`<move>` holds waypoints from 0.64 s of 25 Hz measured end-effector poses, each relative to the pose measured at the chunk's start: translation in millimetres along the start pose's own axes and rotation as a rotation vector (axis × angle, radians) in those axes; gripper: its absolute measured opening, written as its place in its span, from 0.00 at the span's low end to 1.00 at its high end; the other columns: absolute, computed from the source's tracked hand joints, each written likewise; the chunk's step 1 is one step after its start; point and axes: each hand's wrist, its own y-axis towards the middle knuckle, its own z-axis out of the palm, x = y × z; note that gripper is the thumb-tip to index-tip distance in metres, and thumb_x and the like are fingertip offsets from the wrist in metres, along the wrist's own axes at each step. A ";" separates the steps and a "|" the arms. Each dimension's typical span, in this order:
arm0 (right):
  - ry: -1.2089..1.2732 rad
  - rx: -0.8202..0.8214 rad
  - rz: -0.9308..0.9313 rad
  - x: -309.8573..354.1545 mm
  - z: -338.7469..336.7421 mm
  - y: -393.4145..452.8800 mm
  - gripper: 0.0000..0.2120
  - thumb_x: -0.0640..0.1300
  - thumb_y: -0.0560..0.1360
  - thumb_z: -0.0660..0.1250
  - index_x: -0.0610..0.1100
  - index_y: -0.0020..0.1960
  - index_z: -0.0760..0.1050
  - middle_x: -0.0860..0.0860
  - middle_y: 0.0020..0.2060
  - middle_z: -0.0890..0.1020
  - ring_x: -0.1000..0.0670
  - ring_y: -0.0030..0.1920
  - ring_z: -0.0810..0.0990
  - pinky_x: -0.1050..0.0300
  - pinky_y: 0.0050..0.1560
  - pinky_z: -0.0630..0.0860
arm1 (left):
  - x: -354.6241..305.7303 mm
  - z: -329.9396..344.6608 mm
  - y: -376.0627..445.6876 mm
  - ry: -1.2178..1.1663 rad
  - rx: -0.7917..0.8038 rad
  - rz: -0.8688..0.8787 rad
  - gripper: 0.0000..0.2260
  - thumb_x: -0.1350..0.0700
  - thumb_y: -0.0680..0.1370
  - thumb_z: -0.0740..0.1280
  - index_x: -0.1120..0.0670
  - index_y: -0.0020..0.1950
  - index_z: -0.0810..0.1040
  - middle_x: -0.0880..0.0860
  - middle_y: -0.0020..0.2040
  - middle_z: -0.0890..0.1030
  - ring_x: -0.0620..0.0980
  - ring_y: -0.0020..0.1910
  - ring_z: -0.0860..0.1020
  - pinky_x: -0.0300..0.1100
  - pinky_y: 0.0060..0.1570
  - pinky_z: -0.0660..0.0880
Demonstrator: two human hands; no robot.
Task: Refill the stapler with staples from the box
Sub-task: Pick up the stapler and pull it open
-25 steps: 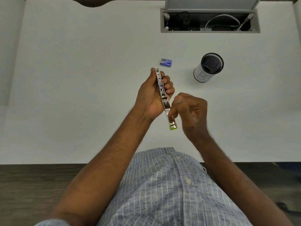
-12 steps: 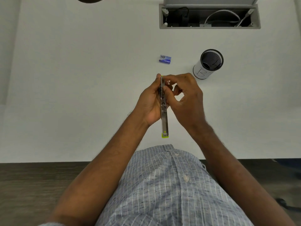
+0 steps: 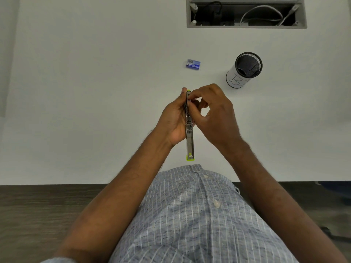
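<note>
A long metal stapler [image 3: 190, 143] with lime-green ends is held above the white desk [image 3: 95, 92], pointing away from me. My left hand [image 3: 173, 120] grips its far half from the left side. My right hand [image 3: 214, 114] comes in from the right, its fingertips pinching at the stapler's far end near the green tip. Whether a staple strip is between those fingers cannot be seen. A small blue staple box [image 3: 193, 64] lies on the desk beyond the hands, apart from them.
A black mesh pen cup [image 3: 244, 72] with a white label stands to the right of the box. An open cable tray [image 3: 246, 13] with wires is sunk in the desk's far side. The desk's near edge runs just below the stapler.
The right hand moved from the stapler's near end up to its far end, and now pinches there. The stapler turned straighter, pointing directly away from me.
</note>
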 end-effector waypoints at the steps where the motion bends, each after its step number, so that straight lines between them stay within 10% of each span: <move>1: 0.004 0.014 0.000 0.2 0.0 -0.5 0.05 0.39 0.77 0.71 0.43 0.53 0.81 0.49 0.49 0.79 0.59 0.43 0.75 0.68 0.46 0.73 | 0.5 0.0 -0.4 0.018 0.004 -0.002 0.15 0.46 0.84 0.61 0.55 0.48 0.80 0.52 0.39 0.82 0.47 0.44 0.79 0.41 0.55 0.74; 6: -0.030 0.079 -0.023 -1.4 -0.4 -4.4 0.03 0.38 0.76 0.71 0.40 0.49 0.79 0.47 0.48 0.79 0.48 0.49 0.77 0.52 0.49 0.78 | 1.4 3.2 -3.7 0.093 -0.027 -0.002 0.17 0.45 0.84 0.60 0.55 0.47 0.79 0.52 0.38 0.81 0.47 0.40 0.78 0.41 0.48 0.75; 16: -0.057 0.090 -0.089 -6.6 -1.2 -7.1 0.02 0.36 0.74 0.70 0.37 0.46 0.78 0.44 0.47 0.79 0.45 0.47 0.76 0.52 0.47 0.76 | 4.7 7.0 -8.5 0.137 -0.049 -0.001 0.16 0.46 0.85 0.60 0.56 0.49 0.79 0.54 0.43 0.78 0.49 0.44 0.75 0.43 0.53 0.72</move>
